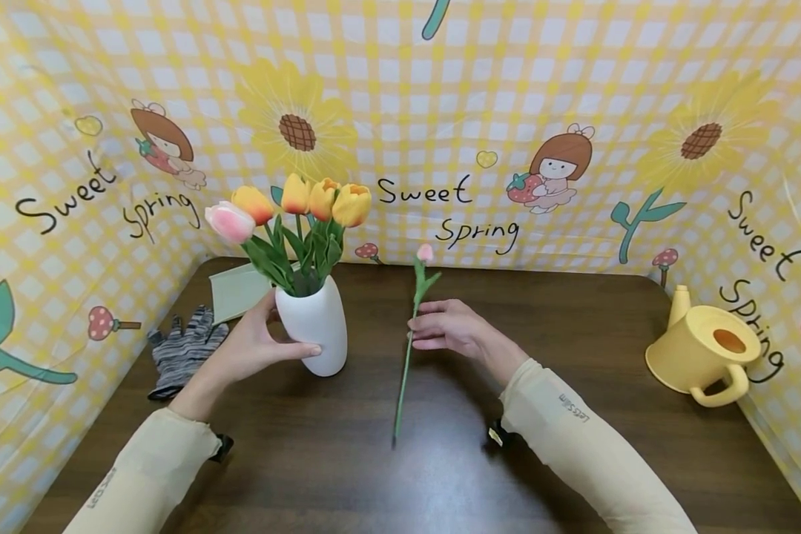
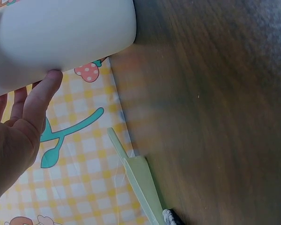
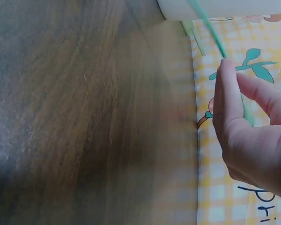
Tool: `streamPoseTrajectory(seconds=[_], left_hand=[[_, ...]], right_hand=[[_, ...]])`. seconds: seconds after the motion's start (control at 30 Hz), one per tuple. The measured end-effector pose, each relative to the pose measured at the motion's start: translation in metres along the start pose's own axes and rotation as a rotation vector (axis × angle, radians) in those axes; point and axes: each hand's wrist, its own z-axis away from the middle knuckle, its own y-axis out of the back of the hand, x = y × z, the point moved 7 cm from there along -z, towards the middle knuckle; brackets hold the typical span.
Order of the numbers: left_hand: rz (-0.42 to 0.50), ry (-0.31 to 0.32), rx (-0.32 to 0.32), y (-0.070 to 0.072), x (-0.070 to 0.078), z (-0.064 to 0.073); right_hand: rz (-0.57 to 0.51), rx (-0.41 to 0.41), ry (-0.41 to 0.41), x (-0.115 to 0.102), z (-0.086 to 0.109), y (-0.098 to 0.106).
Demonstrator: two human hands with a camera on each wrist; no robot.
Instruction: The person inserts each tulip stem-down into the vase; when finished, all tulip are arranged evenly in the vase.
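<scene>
A white vase (image 1: 320, 334) stands left of centre, holding several yellow-orange tulips (image 1: 350, 205) and one pink-white tulip (image 1: 230, 222). My left hand (image 1: 256, 345) grips the vase from its left, thumb across the front and the other fingers round the far side. In the left wrist view, the white wall of the vase (image 2: 70, 40) fills the upper left. My right hand (image 1: 457, 330) pinches a single pink tulip (image 1: 420, 288) below its leaves, and the thin stem slants down toward me. In the right wrist view, the green stem (image 3: 210, 30) runs past the fingertips toward the vase.
A yellow watering can (image 1: 704, 352) stands at the right edge of the dark wooden table (image 1: 347, 475). Behind my left hand lie a grey knitted glove (image 1: 185, 352) and a pale green scoop-like tool (image 1: 239, 289). Yellow checked cloth (image 1: 400, 133) walls in the back and sides.
</scene>
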Motion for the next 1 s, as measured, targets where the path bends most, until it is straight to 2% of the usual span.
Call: streamPoseTrajectory(seconds=[0.23, 0.47, 0.83, 1.0], left_hand=[[0.0, 0.001, 0.0, 0.001, 0.0, 0.001], [0.016, -0.001, -0.007, 0.0, 0.0, 0.001], [0.031, -0.005, -0.008, -0.001, 0.0, 0.001], [0.014, -0.004, -0.007, 0.0, 0.001, 0.001]], right_hand=[[-0.173, -0.041, 0.04, -0.007, 0.011, 0.006], [-0.322, -0.087, 0.102, -0.012, 0.036, -0.002], [-0.354, -0.091, 0.204, -0.025, 0.077, -0.01], [-0.371, -0.084, 0.285, -0.038, 0.092, -0.011]])
